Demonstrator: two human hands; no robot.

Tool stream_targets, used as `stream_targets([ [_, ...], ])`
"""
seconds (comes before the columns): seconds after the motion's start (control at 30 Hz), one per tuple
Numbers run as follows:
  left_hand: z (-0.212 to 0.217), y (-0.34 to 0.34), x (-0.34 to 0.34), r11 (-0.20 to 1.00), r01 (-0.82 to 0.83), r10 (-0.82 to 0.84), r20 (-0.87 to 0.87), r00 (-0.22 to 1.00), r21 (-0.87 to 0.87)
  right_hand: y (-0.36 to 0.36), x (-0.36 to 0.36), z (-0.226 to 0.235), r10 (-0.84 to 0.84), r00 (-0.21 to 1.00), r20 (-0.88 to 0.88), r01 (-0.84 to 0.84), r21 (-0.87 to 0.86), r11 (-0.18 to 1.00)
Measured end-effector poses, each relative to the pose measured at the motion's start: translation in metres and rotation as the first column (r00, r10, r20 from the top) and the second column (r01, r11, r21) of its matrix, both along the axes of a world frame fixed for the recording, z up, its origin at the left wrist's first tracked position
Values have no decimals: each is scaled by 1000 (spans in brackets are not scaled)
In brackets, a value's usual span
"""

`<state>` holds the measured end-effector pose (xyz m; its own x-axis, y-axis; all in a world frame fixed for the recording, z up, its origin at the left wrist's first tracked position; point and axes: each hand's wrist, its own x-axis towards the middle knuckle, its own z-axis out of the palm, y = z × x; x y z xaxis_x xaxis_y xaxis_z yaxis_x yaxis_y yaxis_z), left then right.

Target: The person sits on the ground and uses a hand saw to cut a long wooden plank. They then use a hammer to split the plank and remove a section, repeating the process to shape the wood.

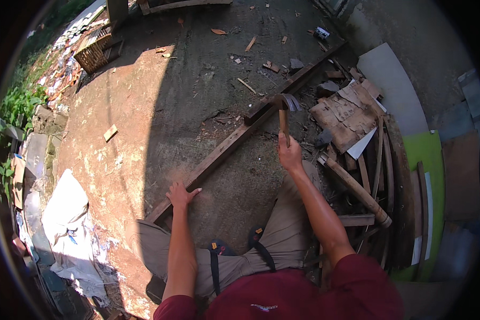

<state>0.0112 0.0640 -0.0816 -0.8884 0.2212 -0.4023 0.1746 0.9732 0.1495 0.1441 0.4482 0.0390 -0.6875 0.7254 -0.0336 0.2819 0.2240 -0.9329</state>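
Note:
My right hand (290, 154) is closed around the wooden handle of a claw hammer (284, 120), its metal head held up over a long wooden beam. The beam (221, 157) runs slantwise across the ground from my left knee to the far right. Flat on its near end lies my left hand (181, 196), fingers spread, holding nothing. A second dark timber (290, 84) lies along the far part of the beam; how the two are joined I cannot make out.
To the right are a heap of scrap boards (346, 114), a thick round pole (357, 192) and a green panel (421, 149). A white sack (66, 213) lies at left, with a slatted wooden crate (93, 52) beyond. Wood chips and a small wood block (110, 133) dot the ground.

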Motion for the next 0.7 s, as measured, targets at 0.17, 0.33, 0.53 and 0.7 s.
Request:
stream_targets([
  [0.17,-11,-22,-42,1000,-18,17,42,999,16,-21,23,25,-39,999,-32,27,-320,947],
  [0.33,-2,-3,-35,999,10,-13,66,998,40,-52,93,-53,-64,988,138,90,-184,979],
  [0.53,-13,-18,-46,999,-8,6,49,999,40,-63,81,-41,6,984,176,0,-38,999],
  [0.7,-2,0,-40,1000,-24,23,96,995,9,-60,82,-45,19,969,246,-29,38,999],
])
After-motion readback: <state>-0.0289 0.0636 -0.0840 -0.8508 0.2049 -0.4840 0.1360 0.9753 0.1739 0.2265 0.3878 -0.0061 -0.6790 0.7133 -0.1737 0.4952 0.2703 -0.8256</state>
